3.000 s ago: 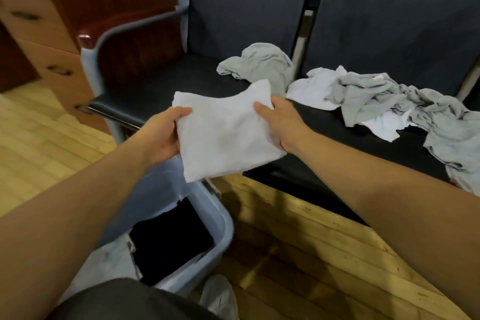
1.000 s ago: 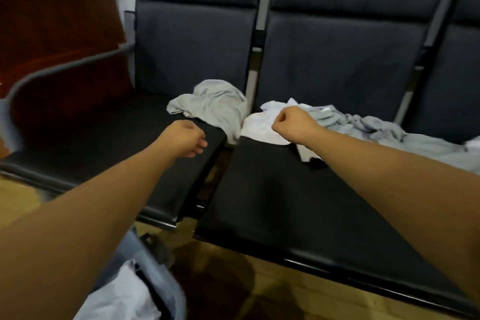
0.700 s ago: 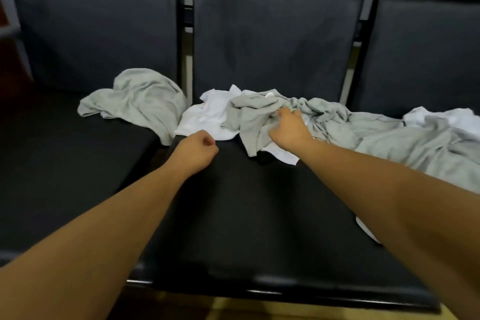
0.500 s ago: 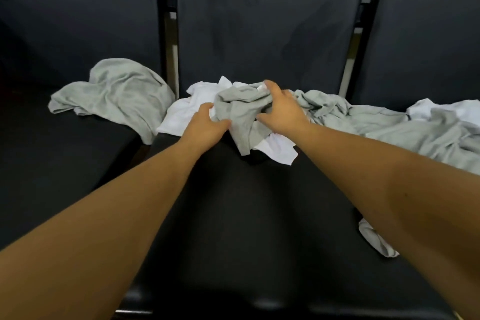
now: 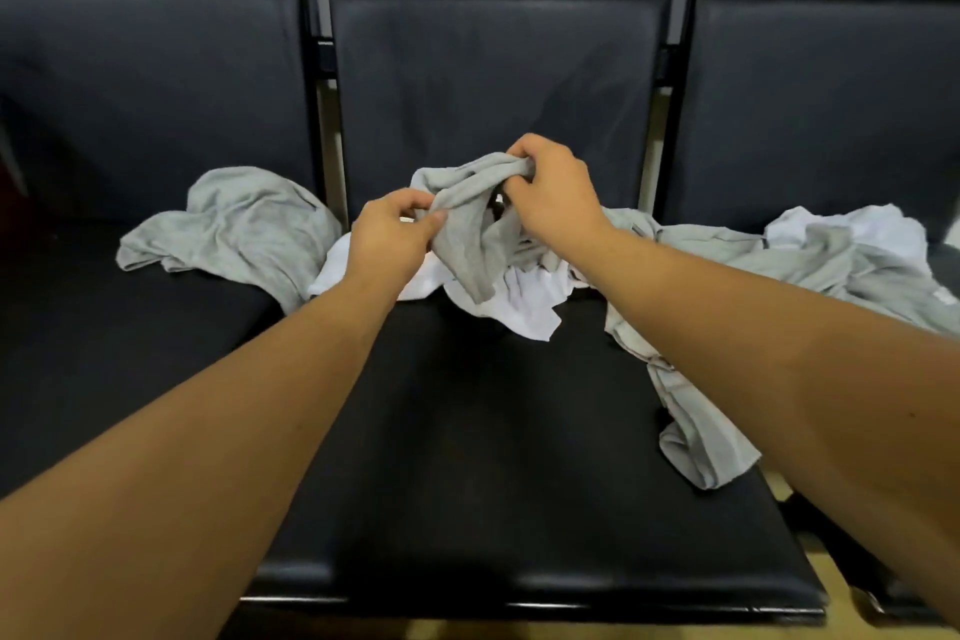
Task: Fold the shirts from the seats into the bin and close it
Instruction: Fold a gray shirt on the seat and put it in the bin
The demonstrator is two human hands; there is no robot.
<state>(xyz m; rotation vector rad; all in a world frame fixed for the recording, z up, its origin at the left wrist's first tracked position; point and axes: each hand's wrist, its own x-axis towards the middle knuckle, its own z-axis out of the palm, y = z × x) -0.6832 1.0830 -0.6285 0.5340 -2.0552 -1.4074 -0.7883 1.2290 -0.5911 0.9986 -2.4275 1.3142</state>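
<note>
Whereas a second ago our fists were empty, in the head view our left hand (image 5: 392, 237) and right hand (image 5: 550, 195) now both pinch a grey shirt (image 5: 467, 234), raising it off the middle seat (image 5: 493, 431); folding likely follows, with the bin unseen.

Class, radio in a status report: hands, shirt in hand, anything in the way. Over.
Left hand and right hand grip grey shirt. Bunched, unfolded, held above seat. White shirt lies beneath.
</note>
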